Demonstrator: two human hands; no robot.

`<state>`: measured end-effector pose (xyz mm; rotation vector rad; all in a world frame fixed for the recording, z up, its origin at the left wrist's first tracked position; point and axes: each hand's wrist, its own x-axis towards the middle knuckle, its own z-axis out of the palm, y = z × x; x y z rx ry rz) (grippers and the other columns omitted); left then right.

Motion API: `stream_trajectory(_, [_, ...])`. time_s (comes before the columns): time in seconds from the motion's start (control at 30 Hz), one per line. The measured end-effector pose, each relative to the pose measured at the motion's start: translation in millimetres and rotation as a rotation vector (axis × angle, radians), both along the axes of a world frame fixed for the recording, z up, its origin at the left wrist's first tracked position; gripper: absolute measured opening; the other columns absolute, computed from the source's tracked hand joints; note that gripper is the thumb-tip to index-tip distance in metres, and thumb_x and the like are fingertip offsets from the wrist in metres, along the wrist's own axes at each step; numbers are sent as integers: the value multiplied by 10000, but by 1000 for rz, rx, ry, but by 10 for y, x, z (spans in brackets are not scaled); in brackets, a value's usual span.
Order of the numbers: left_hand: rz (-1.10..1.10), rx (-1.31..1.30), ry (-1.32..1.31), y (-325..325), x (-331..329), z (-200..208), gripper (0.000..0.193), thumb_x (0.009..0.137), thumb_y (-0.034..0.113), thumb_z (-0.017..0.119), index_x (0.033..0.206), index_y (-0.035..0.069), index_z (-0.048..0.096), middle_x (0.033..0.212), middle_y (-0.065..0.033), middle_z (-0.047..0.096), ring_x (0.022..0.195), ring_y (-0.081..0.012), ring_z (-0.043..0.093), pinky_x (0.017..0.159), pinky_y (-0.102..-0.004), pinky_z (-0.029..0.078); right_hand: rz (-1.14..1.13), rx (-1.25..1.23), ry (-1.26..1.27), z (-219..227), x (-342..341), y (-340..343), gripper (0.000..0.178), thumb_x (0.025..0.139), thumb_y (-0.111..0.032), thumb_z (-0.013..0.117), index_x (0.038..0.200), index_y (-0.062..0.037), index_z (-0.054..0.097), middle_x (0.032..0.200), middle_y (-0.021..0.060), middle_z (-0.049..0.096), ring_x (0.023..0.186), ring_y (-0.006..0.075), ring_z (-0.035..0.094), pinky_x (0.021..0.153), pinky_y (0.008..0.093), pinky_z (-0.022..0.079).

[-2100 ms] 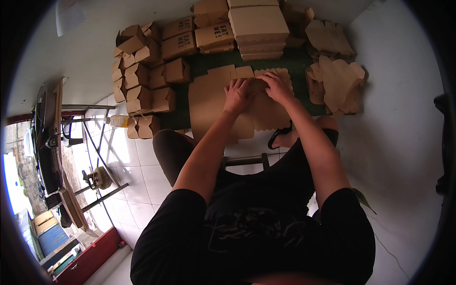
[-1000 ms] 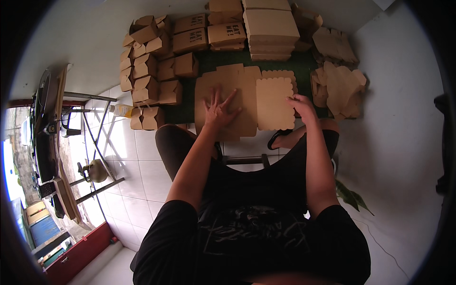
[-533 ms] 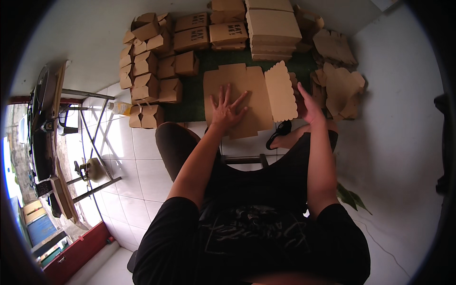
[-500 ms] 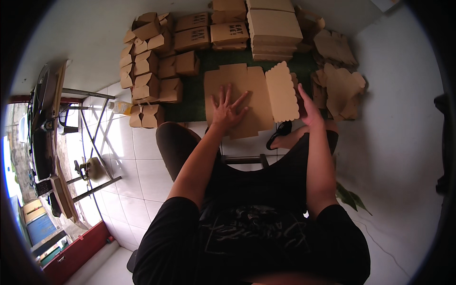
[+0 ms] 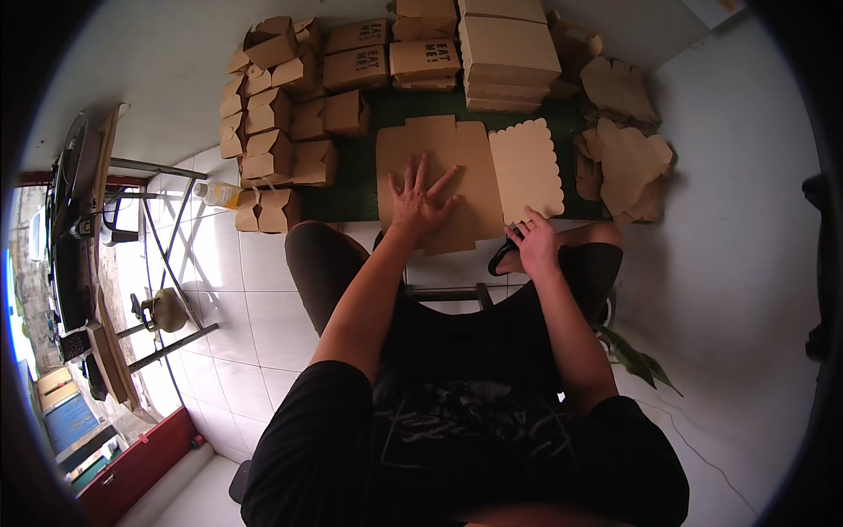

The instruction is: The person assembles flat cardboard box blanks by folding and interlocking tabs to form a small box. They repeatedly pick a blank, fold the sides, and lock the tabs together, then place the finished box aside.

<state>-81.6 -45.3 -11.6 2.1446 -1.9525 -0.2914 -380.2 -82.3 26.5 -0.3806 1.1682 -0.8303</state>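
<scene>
pale wall [image 5: 720, 290] | white tiled floor [image 5: 262, 263] | bright daylight [image 5: 162, 386] at left

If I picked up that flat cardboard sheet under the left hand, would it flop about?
Probably light for its size, as the cardboard sheet looks thin. Likely fairly stiff: its near edge juts past the green surface without obvious sagging. It may hinge, though, where the scalloped flap meets it along a straight line.

On a green-topped table [image 5: 356, 174], small brown boxes [image 5: 266, 156] fill the left end, while larger boxes [image 5: 356, 67] and a tall cardboard stack [image 5: 511, 48] line the back. Loose cardboard pieces [image 5: 634, 167] lie at the right; one unfolded sheet [image 5: 465, 158] spreads across the front middle.
</scene>
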Motion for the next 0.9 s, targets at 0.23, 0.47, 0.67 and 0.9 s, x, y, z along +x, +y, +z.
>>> stream_trajectory(0.23, [-8,5,22,-3,15,24,741,1073,819,513,1765,572,422,1956,-161,122,1799,-458,67,1335,-851,52,97,-291,308,-335,173,-62,446,1057,-163,830,1460,-64,666,1378,27,733,1249,172,691,1083,351,528])
stream_trajectory(0.47, [-5,62,40,-5,26,38,758,1066,846,507,1765,562,434,1956,-165,119,1800,-458,50,1335,-850,48,-16,-382,101,-402,419,-110,534,1057,-208,857,1503,15,666,1410,88,739,1307,206,681,1149,382,513])
stream_trajectory(0.67, [-4,87,22,-21,24,48,753,1071,852,486,1768,579,413,1958,-165,108,1802,-455,43,1339,-844,40,90,-373,316,-407,512,-78,498,1085,-230,843,1482,25,682,1437,111,748,1306,238,701,1144,386,532])
stream_trajectory(0.9, [-9,45,-8,-9,7,28,753,1074,850,479,1774,587,390,1957,-168,109,1800,-456,57,1340,-842,50,162,-598,733,-573,623,1,444,1148,-260,759,1433,70,672,1364,170,782,1248,269,742,1096,410,563])
